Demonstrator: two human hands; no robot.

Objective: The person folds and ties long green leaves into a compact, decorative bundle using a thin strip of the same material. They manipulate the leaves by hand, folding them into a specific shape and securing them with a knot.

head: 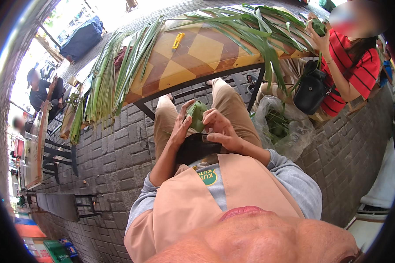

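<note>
A small pouch woven from green palm leaf (pixel 197 115) is above my lap. My left hand (pixel 181 126) holds it from one side, thumb and fingers around it. At its other side is my right hand (pixel 222 128), fingers bent and touching or very near the weave; whether they pinch a strip I cannot tell. Beyond my knees stands a table with a diamond pattern (pixel 197 49). On it lie a yellow utility knife (pixel 178 41), long green palm leaf strips (pixel 237 23) and a tied bundle of leaves (pixel 100 79).
At the right, a person in a red striped top (pixel 355 65) holds another woven leaf piece (pixel 318 27). A clear plastic bag of leaf scraps (pixel 279 128) is on the paving beside my leg. A bench (pixel 57 205) and a chair (pixel 61 154) stand at the left.
</note>
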